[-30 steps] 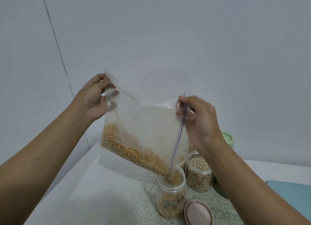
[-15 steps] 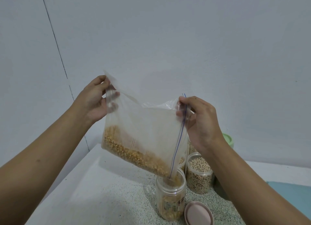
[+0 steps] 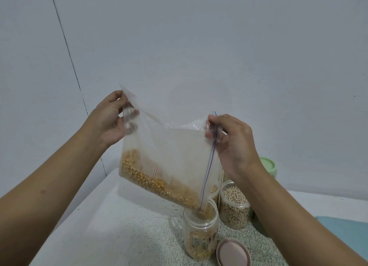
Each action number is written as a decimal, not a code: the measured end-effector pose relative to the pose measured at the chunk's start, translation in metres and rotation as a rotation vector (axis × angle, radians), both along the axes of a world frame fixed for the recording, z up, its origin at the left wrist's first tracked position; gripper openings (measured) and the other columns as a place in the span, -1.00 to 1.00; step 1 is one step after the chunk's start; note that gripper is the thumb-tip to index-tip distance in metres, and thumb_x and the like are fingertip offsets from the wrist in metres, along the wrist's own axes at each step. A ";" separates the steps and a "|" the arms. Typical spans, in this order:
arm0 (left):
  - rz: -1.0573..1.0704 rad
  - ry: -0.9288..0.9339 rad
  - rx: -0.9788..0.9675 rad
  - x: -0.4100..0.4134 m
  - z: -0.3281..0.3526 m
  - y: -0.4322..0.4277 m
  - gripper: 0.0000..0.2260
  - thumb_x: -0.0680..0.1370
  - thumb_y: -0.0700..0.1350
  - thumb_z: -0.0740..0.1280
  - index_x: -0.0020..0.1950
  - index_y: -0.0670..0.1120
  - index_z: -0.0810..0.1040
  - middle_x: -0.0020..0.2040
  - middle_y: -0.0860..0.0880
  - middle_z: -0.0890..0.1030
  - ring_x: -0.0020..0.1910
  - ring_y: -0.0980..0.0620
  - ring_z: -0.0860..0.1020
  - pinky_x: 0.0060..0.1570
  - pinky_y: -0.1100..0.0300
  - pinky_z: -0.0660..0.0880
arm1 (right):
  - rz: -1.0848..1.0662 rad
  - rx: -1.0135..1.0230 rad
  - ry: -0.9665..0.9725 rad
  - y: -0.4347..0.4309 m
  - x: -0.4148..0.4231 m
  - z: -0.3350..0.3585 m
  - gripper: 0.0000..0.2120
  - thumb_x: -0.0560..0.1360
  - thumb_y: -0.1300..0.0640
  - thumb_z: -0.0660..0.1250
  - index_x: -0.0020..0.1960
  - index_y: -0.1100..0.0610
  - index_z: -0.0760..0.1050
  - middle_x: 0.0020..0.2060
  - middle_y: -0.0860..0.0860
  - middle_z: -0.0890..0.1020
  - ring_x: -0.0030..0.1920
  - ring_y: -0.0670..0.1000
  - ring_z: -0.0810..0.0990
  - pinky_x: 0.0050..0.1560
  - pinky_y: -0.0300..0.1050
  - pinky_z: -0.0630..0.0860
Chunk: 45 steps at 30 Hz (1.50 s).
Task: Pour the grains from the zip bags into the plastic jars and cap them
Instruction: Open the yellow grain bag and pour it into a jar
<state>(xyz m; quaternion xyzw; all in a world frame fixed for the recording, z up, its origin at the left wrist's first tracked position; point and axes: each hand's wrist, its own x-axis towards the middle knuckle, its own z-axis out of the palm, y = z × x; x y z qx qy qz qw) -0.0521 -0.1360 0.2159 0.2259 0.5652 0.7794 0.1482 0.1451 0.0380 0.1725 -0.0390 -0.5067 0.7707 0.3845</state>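
Note:
A clear zip bag (image 3: pixel 175 150) with yellow corn kernels along its lower edge hangs tilted over an open plastic jar (image 3: pixel 200 234). Its lower right corner, by the blue zip line, dips into the jar's mouth. The jar is partly filled with kernels. My left hand (image 3: pixel 108 120) pinches the bag's upper left corner, held high. The zip end at the upper right is pinched by my right hand (image 3: pixel 232 144). A pink lid (image 3: pixel 233 252) lies flat just right of the jar.
Behind the jar stands an open jar of pale beans (image 3: pixel 235 206), with another jar partly hidden behind the bag. A green-lidded jar (image 3: pixel 267 166) shows past my right wrist. The speckled counter (image 3: pixel 127 234) meets grey walls; a teal surface (image 3: pixel 346 226) lies at right.
The pile of kernels in the bag has shrunk slightly and slid toward the jar. Both hands hold about the same position.

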 end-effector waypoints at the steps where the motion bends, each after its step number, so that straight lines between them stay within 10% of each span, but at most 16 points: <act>1: 0.002 -0.001 0.000 0.000 -0.001 0.000 -0.81 0.69 -0.13 0.28 -0.08 0.04 0.59 -0.13 0.06 0.64 -0.16 -0.02 0.62 -0.24 0.10 0.36 | 0.004 0.003 0.000 0.000 0.000 0.000 -0.81 0.54 0.32 0.36 -0.25 0.23 0.54 -0.38 0.02 0.56 -0.38 -0.01 0.53 -0.28 -0.22 0.46; 45: 0.000 0.025 -0.019 0.014 0.007 -0.003 -0.79 0.69 -0.14 0.27 -0.11 0.05 0.57 -0.16 0.07 0.63 -0.21 0.00 0.61 -0.30 0.16 0.33 | 0.007 -0.011 -0.022 -0.004 0.011 -0.001 -0.82 0.55 0.29 0.36 -0.24 0.21 0.54 -0.37 0.00 0.58 -0.38 -0.04 0.54 -0.25 -0.22 0.44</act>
